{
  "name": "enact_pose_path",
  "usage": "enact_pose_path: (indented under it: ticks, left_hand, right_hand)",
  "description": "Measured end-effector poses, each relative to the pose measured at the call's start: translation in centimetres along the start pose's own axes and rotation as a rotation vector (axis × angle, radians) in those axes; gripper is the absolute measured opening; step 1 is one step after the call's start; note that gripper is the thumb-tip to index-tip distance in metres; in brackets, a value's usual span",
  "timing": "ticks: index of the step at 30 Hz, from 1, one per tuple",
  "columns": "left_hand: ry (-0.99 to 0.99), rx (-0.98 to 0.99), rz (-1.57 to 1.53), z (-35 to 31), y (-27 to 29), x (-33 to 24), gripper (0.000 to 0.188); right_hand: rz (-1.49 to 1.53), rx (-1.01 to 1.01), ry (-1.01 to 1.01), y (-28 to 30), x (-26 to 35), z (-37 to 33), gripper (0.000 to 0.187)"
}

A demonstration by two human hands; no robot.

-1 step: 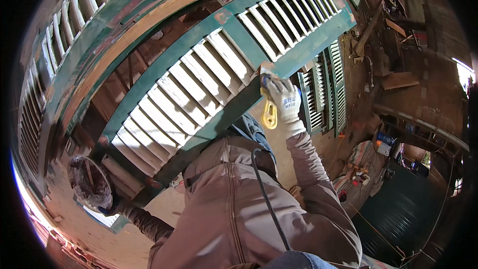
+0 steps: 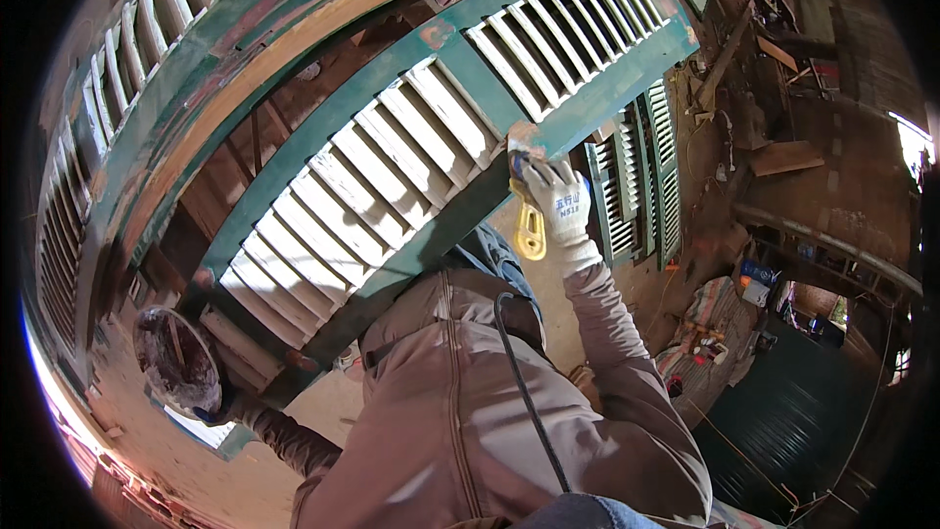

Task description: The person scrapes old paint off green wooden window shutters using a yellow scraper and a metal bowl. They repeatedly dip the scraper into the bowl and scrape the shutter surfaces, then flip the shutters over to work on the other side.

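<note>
A long green louvred shutter (image 2: 421, 227) with white slats lies across in front of me. My right hand (image 2: 560, 191), in a white work glove, is closed round a putty knife with a yellow handle (image 2: 530, 227). The knife's blade end meets the shutter's cross rail, at a reddish-brown patch (image 2: 526, 134). At the lower left my left hand (image 2: 220, 406), dark-gloved and partly hidden, grips the rim of a round, stained bowl (image 2: 176, 358). A thin stick-like thing shows inside the bowl.
Another green shutter (image 2: 220, 49) with white slats stands beyond, at the upper left. More louvred shutters (image 2: 641, 176) lean at the right of my hand. Loose wood boards (image 2: 786, 158) and a striped sack (image 2: 713, 333) lie on the right. A dark corrugated sheet (image 2: 808, 411) is at the lower right.
The putty knife's handle has turned slightly in my right hand, with its end a little lower. My left hand and the bowl look unmoved.
</note>
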State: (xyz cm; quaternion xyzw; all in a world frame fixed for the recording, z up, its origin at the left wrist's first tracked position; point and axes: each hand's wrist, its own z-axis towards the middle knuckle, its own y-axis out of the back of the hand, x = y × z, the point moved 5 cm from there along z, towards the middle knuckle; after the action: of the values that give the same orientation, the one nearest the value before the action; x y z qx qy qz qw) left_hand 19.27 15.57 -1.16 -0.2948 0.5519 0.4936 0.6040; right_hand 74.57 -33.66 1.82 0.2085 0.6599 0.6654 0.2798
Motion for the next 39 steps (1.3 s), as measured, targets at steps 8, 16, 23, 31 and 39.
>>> enact_pose_path:
  ticks: [8,16,23,31,39]
  left_hand:
    - [-0.041,0.001,0.014,-0.2,-0.2,-0.4,0.06]
    - [-0.057,0.002,0.033,-0.3,-0.2,-0.5,0.06]
    - [-0.074,-0.015,0.028,-0.5,-0.4,-0.5,0.059]
    - [-0.108,-0.047,0.039,-0.6,-0.2,-1.4,0.059]
    - [-0.119,-0.019,0.052,-0.2,-0.7,-1.2,0.059]
  right_hand:
    - [0.378,-0.2,-0.046,1.9,-4.6,1.4,0.039]
    - [0.128,-0.043,0.155,0.0,-3.3,-0.8,0.038]
    - [0.222,-0.152,0.045,0.8,-5.2,2.2,0.036]
    - [0.445,-0.076,-0.057,1.8,-2.3,3.4,0.038]
    - [0.442,-0.217,-0.191,6.1,-1.8,7.6,0.045]
